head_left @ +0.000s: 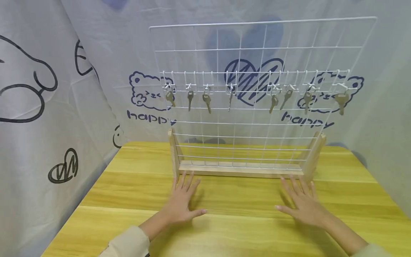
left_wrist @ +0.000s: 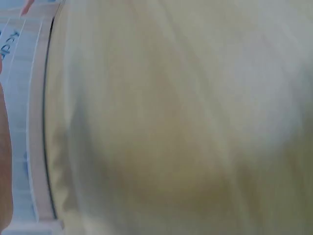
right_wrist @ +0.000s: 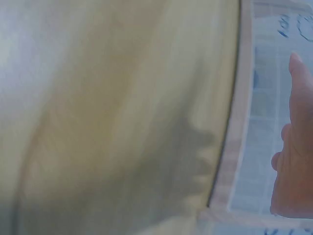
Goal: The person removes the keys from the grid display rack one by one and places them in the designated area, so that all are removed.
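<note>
My left hand (head_left: pixel 181 203) is spread with straight fingers over the table, its fingertips near the left foot of a wooden stand (head_left: pixel 240 173). On the other side my right hand (head_left: pixel 305 207) is spread the same way, near the stand's right foot. Neither holds anything. The stand carries a white wire grid (head_left: pixel 240 123), leaning back slightly. Across it hang several keys on white hooks, among them a key (head_left: pixel 170 97) at the far left and a wide-headed key (head_left: pixel 341 101) at the far right. The right wrist view shows my right hand (right_wrist: pixel 298 147) from the thumb side.
The yellow wood-grain table (head_left: pixel 231 232) reaches in front of and beside the stand. Behind it hangs a pale curtain (head_left: pixel 96 89) with drawn bears, hearts and the word "happy". More of this cloth closes in the left and right sides.
</note>
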The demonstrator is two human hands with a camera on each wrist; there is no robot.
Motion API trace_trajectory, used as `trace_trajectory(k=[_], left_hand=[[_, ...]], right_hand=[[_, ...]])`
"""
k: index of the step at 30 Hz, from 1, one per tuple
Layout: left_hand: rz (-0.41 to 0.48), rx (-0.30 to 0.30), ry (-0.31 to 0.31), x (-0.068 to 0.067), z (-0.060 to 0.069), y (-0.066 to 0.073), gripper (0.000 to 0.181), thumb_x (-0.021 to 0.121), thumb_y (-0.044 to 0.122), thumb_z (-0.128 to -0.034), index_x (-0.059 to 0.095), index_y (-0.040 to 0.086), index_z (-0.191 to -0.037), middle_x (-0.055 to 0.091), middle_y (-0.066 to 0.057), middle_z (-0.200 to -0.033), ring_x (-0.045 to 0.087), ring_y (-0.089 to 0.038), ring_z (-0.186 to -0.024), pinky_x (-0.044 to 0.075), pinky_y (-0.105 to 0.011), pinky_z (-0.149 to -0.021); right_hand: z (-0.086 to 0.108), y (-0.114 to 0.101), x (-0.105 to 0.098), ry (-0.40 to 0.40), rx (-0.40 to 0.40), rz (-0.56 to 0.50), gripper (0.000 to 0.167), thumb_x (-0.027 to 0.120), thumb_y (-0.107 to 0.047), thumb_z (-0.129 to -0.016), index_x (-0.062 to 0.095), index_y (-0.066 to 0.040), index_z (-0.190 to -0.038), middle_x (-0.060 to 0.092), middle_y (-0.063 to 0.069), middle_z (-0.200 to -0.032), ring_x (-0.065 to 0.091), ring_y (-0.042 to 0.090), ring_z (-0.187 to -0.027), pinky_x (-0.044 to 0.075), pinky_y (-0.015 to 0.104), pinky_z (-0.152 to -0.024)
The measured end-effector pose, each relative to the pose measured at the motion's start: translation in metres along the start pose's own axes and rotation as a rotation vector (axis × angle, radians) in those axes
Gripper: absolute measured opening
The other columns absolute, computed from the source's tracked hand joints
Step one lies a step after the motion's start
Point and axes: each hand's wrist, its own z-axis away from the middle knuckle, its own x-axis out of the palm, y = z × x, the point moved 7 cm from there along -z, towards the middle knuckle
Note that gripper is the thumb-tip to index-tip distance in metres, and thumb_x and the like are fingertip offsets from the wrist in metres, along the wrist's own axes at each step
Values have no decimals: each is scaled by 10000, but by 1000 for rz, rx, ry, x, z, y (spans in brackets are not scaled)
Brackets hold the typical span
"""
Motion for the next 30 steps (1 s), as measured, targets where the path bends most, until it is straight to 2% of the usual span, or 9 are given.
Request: trace_trajectory(k=[3,6,10,15,19,23,26,30], left_hand=[[65,-36,70,-21,-1,-8,951,324,768,-819,257,62,-1453,251,-199,-1504,170,-467,-1380,136,-688,-1089],[141,-114,130,-46,-2,-16,846,441,656,-847,301,64,-1435,353,-192,-1458,271,-464,-1345,222,-679,-1068],[212,-185,171,-80,-7,-23,769,524,531,-863,287,85,-1444,349,-187,-1463,302,-450,-1336,256,-678,-1052],[256,-189,186,-117,-20,-27,754,552,424,-880,212,98,-1470,289,-183,-1494,285,-409,-1357,246,-643,-1081],[313,-190,153,-134,-26,-33,755,565,382,-887,184,103,-1477,229,-164,-1523,241,-397,-1380,231,-626,-1098],[344,-207,141,-147,-29,-42,745,568,369,-891,192,100,-1475,218,-145,-1531,226,-387,-1388,224,-626,-1101],[359,-231,159,-160,-33,-48,729,562,362,-898,202,91,-1472,227,-150,-1527,228,-385,-1388,230,-621,-1102],[372,-281,171,-181,-39,-55,725,559,383,-899,202,130,-1478,223,-166,-1525,209,-394,-1392,212,-638,-1101]], right_hand=[[0,7,-17,41,11,-3,884,564,-493,-867,29,-192,-1503,37,283,-1520,-57,481,-1391,-94,725,-1047],[-1,11,-32,75,14,-11,876,565,-470,-875,27,-180,-1502,9,257,-1531,-29,494,-1386,-63,739,-1041],[-2,12,-49,129,2,-9,878,573,-452,-877,15,-189,-1502,72,316,-1498,30,535,-1363,-33,736,-1050],[-3,17,-66,186,-12,5,867,582,-442,-875,36,-198,-1503,85,338,-1487,21,523,-1372,9,747,-1043],[-6,23,-75,225,-31,-19,880,622,-415,-853,89,-148,-1500,85,331,-1490,40,532,-1365,55,748,-1035],[-10,31,-83,250,-25,-104,876,680,-357,-820,181,-61,-1476,159,344,-1468,119,585,-1315,124,785,-972],[-12,40,-96,273,17,-166,827,698,-303,-816,251,0,-1442,228,347,-1442,179,589,-1287,172,790,-940],[-16,50,-119,323,95,-161,722,674,-290,-847,335,34,-1396,344,376,-1362,311,595,-1204,282,745,-909]])
